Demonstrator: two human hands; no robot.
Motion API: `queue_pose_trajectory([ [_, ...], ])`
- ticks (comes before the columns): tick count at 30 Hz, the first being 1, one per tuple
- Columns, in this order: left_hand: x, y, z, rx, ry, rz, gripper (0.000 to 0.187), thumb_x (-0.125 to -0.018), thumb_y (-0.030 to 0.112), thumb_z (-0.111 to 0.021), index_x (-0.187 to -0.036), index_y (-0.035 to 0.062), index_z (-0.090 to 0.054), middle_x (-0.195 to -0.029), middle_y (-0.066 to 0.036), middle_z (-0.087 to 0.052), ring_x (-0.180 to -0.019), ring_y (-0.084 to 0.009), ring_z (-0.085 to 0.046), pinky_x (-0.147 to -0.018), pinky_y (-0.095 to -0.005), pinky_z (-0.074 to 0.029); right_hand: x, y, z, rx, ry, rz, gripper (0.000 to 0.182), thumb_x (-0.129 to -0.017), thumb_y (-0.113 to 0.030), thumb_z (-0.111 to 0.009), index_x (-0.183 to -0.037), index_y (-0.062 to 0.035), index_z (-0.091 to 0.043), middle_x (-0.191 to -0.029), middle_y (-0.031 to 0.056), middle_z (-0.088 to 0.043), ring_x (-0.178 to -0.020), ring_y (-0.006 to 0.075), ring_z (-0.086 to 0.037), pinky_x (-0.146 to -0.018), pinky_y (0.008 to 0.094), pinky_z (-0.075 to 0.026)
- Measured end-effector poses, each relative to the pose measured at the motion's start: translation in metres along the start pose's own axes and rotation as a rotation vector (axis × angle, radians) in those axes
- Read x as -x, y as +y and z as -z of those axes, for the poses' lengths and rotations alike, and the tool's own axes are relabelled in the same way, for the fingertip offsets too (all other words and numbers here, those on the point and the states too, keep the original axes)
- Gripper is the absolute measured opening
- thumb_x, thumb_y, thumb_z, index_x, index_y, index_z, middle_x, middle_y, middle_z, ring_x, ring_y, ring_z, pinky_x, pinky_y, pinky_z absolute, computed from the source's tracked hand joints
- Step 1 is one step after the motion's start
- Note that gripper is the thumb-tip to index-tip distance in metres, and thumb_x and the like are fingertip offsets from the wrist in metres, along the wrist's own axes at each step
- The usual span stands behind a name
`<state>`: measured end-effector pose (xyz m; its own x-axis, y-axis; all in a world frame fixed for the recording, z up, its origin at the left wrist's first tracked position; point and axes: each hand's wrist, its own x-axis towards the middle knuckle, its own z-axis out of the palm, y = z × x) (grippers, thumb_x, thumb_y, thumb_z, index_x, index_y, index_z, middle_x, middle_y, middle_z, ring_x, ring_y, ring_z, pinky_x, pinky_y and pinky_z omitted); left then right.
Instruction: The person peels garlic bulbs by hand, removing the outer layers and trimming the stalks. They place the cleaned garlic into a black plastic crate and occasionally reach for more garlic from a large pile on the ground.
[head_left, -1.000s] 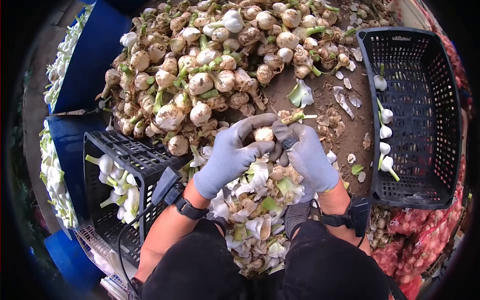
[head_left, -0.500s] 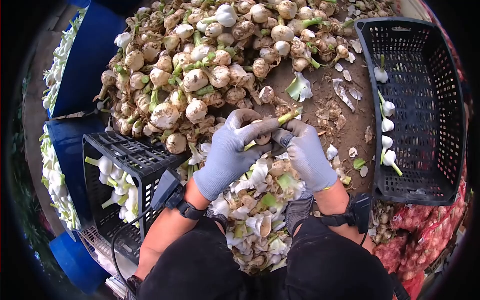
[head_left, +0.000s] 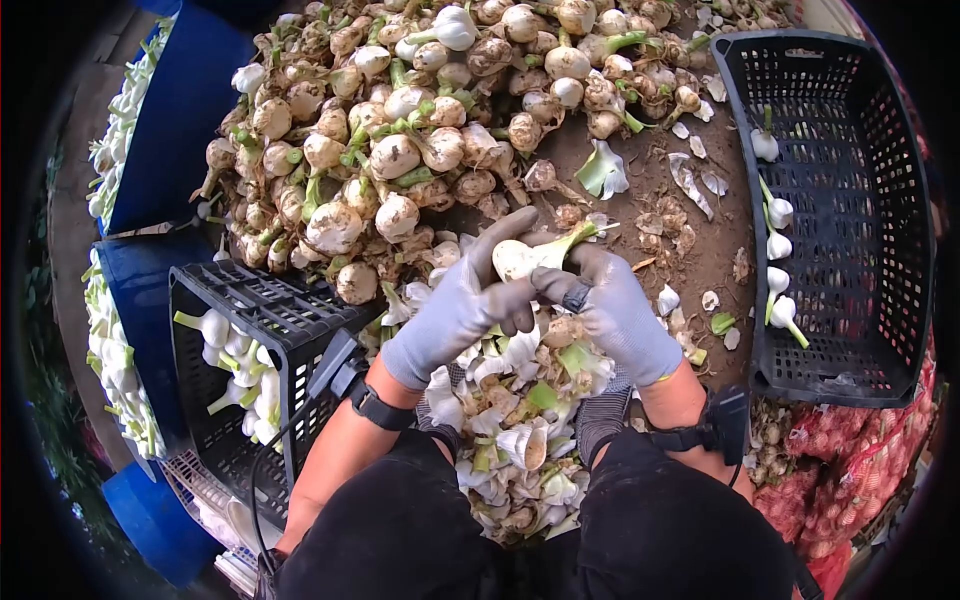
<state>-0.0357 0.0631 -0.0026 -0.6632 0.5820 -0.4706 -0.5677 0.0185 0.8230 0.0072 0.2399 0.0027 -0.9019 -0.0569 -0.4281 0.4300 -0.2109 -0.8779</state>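
Between my two gloved hands is a garlic bulb (head_left: 513, 260) with a short green stem pointing right. The fingers of my left hand (head_left: 450, 315) curve around the bulb's left side, index finger along the top and thumb below. My right hand (head_left: 622, 315) pinches it near the base of the stem, thumb against the bulb. Dark wear marks cover the grey glove fingertips. Below the hands, peeled skins and leaf scraps (head_left: 525, 440) lie heaped between my legs. Just beyond rises a large pile of dirty, unpeeled garlic (head_left: 395, 155).
At right stands a black crate (head_left: 850, 240) with several clean bulbs along its left side. A tilted black crate (head_left: 290, 300) at left holds white garlic. Blue containers (head_left: 150, 330) with more garlic stand farther left. Red mesh sacks (head_left: 850, 470) lie at lower right.
The bulb, mostly covered by my fingers before, now shows its pale side. My left fingers have loosened and spread around it, while my right hand stays by the stem.
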Motion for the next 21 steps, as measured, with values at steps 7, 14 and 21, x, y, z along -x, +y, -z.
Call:
queue_pose_trajectory([
  [7,0.008,-0.013,0.006,-0.432,0.148,-0.128,0.058,-0.094,0.033,-0.065,-0.137,0.0012,-0.041,-0.102,-0.009,-0.061,-0.077,-0.0092,-0.062,-0.067,-0.0231,-0.050,-0.007,0.004,-0.002,0.306,0.037,-0.127,0.016,-0.089,-0.004,-0.060,-0.091,0.0086,-0.070,-0.075,0.0058,-0.066,-0.064,0.0064,-0.054,-0.055,0.0238,-0.044],
  [14,-0.002,-0.024,0.019,-0.297,0.092,-0.103,0.037,-0.102,0.035,-0.048,-0.117,0.0017,-0.057,-0.083,-0.008,-0.064,-0.072,-0.0115,-0.064,-0.063,-0.0257,-0.050,0.003,-0.003,0.007,0.004,-0.020,-0.207,0.015,-0.088,0.000,-0.057,-0.091,0.0104,-0.066,-0.077,0.0040,-0.065,-0.063,0.0060,-0.055,-0.057,0.0229,-0.046],
  [21,-0.003,-0.005,0.014,-0.279,0.221,-0.242,0.031,-0.087,0.021,-0.071,-0.110,0.0008,-0.064,-0.091,-0.006,-0.067,-0.085,-0.0113,-0.062,-0.078,-0.0270,-0.051,0.010,-0.003,0.000,-0.140,0.012,-0.186,0.017,-0.087,-0.005,-0.061,-0.092,0.0107,-0.065,-0.083,0.0074,-0.067,-0.068,0.0083,-0.058,-0.060,0.0239,-0.048],
])
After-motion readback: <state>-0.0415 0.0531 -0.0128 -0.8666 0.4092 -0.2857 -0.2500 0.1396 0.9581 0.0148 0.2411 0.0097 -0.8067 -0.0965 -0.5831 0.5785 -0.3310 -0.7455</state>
